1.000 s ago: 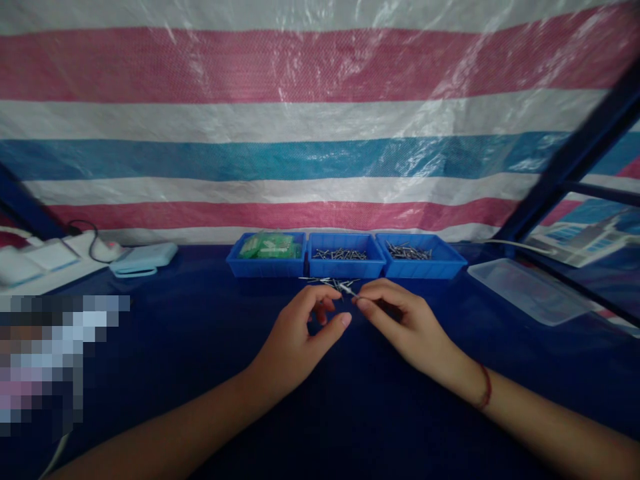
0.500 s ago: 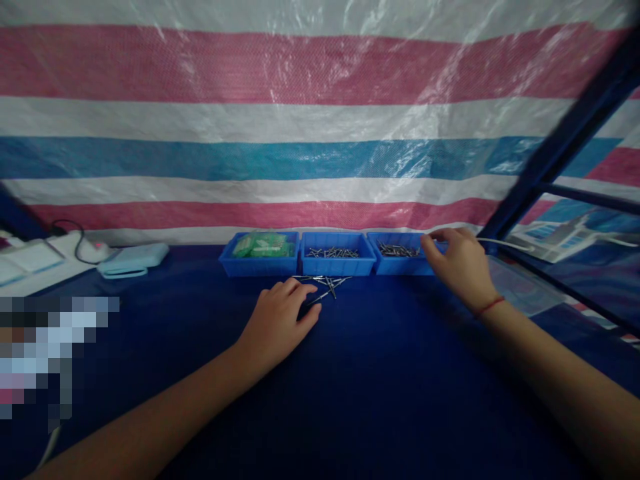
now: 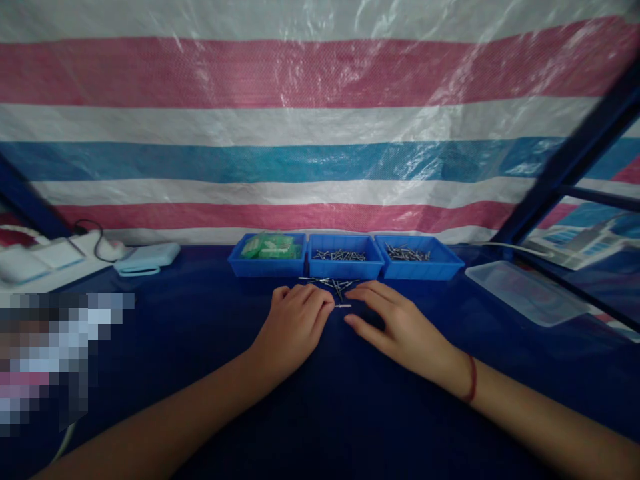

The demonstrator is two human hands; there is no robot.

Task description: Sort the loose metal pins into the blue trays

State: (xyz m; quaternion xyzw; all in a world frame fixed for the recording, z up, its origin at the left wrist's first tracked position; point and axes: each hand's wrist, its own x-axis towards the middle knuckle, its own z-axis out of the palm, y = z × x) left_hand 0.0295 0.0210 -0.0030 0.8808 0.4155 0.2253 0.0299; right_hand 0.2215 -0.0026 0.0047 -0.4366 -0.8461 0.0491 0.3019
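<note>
Between the thumb and fingertips of my left hand (image 3: 295, 320) a slim metal pin (image 3: 343, 306) is pinched, its silver end pointing right. My right hand (image 3: 405, 327) is just across from it, thumb and fingers apart, with nothing visible between them. Behind both hands a loose pile of similar metal pins (image 3: 336, 285) lies on the dark blue table (image 3: 330, 407). Beyond the pile is a middle blue bin (image 3: 345, 269) of short silver metal pieces. To its right stands another blue bin (image 3: 425, 269) with longer-looking thin metal pieces.
A left blue bin (image 3: 267, 268) holds green plastic packets (image 3: 273, 245). Farther left are a light blue device (image 3: 147, 259) and a white power strip (image 3: 45, 260). At right lie a clear plastic lid (image 3: 525, 291) and a blue metal frame (image 3: 560, 160). A striped sheet (image 3: 310, 127) hangs behind.
My right hand has come from the right bin leftward to beside my left hand. The left fingers have closed on a metal pin. The view has shifted slightly.
</note>
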